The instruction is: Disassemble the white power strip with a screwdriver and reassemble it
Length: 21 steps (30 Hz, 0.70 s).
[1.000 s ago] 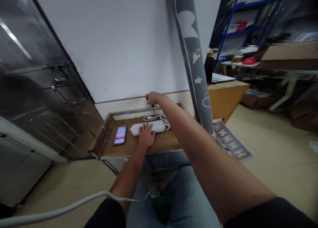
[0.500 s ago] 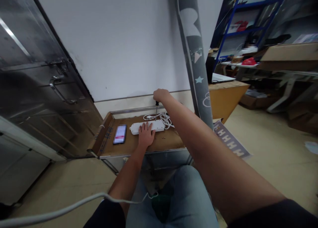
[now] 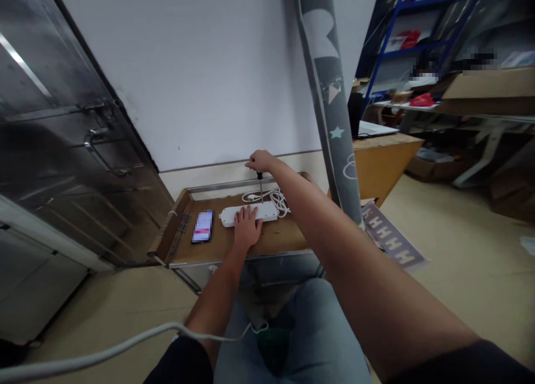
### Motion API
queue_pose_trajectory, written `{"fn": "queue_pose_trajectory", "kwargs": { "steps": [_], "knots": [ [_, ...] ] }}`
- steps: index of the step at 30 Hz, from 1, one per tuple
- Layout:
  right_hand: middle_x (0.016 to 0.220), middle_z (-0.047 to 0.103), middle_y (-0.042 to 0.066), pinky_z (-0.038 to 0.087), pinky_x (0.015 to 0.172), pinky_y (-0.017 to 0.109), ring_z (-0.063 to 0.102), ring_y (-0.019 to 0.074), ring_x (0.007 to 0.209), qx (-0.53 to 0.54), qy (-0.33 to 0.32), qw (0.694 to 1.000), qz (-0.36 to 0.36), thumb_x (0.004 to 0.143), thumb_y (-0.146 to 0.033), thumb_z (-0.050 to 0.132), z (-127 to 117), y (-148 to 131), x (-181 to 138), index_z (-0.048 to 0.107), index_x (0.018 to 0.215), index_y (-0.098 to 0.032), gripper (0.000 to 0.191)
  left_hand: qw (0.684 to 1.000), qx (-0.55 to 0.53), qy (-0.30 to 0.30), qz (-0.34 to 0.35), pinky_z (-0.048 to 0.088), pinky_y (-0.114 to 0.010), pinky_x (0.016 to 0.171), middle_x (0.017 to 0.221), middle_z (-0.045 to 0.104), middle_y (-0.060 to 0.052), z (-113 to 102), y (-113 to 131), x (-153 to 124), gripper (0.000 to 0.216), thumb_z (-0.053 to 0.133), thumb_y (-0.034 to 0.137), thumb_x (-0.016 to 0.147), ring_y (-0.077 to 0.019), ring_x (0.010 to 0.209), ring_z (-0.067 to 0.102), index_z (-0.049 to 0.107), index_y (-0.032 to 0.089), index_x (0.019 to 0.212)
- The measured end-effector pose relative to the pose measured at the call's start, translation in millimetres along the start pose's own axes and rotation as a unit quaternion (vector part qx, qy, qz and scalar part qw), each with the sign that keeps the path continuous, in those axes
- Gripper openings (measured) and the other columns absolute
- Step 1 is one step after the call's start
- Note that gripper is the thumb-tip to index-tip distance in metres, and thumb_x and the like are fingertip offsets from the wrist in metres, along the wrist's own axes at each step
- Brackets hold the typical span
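A white power strip (image 3: 268,210) lies on the brown cardboard top of a small cart. My left hand (image 3: 247,228) rests flat across its middle, fingers spread. Above the strip's far right part, my right hand (image 3: 262,161) grips the black handle of a screwdriver (image 3: 261,188). The shaft points down, almost upright, with its tip at the strip's upper face; whether it sits in a screw hole is too small to tell. Behind and to the right of the strip lies its coiled white cord (image 3: 279,199). Small screws (image 3: 276,232) lie on the cardboard near my left hand.
A phone (image 3: 203,226) with a lit screen lies left of the strip. The cart's raised metal rim (image 3: 234,184) runs along the wall. A tall patterned roll (image 3: 334,111) leans at the right. A white cable (image 3: 104,348) crosses low in front of me.
My right hand has shifted slightly left and its grip on the screwdriver handle has turned, with a digit now sticking out to the left. My left hand stays on the power strip.
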State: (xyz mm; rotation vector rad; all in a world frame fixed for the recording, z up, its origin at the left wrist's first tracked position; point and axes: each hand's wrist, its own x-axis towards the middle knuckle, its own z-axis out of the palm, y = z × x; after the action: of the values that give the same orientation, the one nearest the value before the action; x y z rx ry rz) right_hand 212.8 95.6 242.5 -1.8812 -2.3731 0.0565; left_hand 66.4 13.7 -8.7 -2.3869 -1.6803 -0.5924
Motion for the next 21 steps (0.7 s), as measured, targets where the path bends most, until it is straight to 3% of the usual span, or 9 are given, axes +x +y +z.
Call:
{"fn": "queue_pose_trajectory", "kwargs": {
  "steps": [5, 9, 21],
  "knots": [
    [0.138, 0.062, 0.013, 0.056, 0.112, 0.047, 0.062, 0.0219, 0.128, -0.029, 0.034, 0.998, 0.049, 0.101, -0.048, 0.063, 1, -6, -1, 0.061, 0.137, -0.014, 0.049, 1.000, -0.001, -0.003, 0.000, 0.029, -0.058, 0.132, 0.169, 0.048, -0.012, 1, 0, 0, 0.058, 0.037, 0.047, 0.110, -0.0356, 0.158, 0.040, 0.051, 0.022, 0.161],
    [0.138, 0.062, 0.012, 0.056, 0.113, 0.048, 0.061, 0.0224, 0.129, -0.052, 0.025, 0.996, 0.074, 0.101, -0.047, 0.064, -5, -4, -3, 0.062, 0.137, -0.014, 0.049, 1.000, -0.005, 0.000, -0.002, 0.029, -0.058, 0.132, 0.169, 0.048, -0.013, 0, 0, 0, 0.059, 0.037, 0.047, 0.110, -0.0352, 0.158, 0.040, 0.051, 0.022, 0.161],
    [0.136, 0.062, 0.012, 0.059, 0.107, 0.043, 0.064, 0.0203, 0.123, 0.019, 0.032, 0.999, 0.012, 0.101, -0.045, 0.065, 2, 11, -3, 0.061, 0.137, -0.014, 0.048, 1.000, -0.017, -0.001, -0.004, 0.029, -0.059, 0.132, 0.169, 0.048, -0.014, -3, 2, 0, 0.059, 0.039, 0.046, 0.109, -0.0353, 0.157, 0.041, 0.051, 0.020, 0.160]
  ]
}}
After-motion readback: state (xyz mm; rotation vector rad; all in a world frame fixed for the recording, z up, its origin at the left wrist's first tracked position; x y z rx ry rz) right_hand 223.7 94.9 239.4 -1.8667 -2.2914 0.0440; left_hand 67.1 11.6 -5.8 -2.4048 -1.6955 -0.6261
